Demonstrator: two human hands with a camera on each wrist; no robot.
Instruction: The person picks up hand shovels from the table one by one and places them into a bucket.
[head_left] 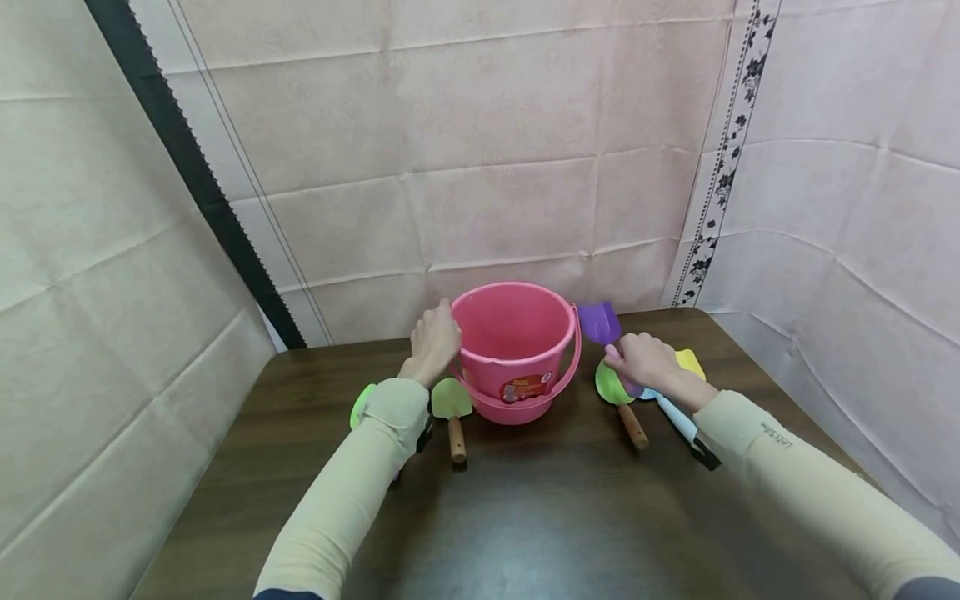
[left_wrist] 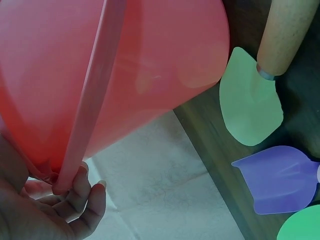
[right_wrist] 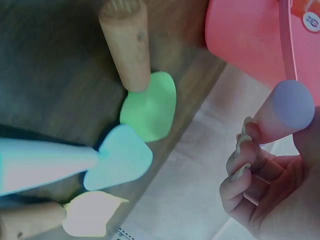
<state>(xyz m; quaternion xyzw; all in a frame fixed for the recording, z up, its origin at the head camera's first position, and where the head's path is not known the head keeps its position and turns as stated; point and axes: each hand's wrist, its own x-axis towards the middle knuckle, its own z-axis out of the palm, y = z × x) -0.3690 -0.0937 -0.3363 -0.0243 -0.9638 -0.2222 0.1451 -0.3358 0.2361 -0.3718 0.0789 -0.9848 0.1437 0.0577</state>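
A pink bucket (head_left: 517, 379) stands upright at the table's back edge, its handle (left_wrist: 95, 95) hanging down in front. My left hand (head_left: 435, 337) holds its left rim, fingers curled where the handle joins. My right hand (head_left: 648, 362) grips the pink-purple handle (right_wrist: 285, 110) of a toy shovel. Its purple blade (head_left: 598, 322) points away, right of the bucket. Below that hand lies a green trowel (head_left: 613, 383) with a wooden grip. A light blue trowel (head_left: 677, 417) and a yellow one (head_left: 688, 362) lie beside it, partly covered by the hand and forearm.
Left of the bucket lies a yellow-green trowel (head_left: 452, 400) with a wooden grip. Another purple shovel (left_wrist: 280, 180) and a bright green tool (left_wrist: 302, 227) lie farther left, mostly behind my left forearm in the head view. Pale cloth (head_left: 510, 150) hangs around the dark table (head_left: 517, 508).
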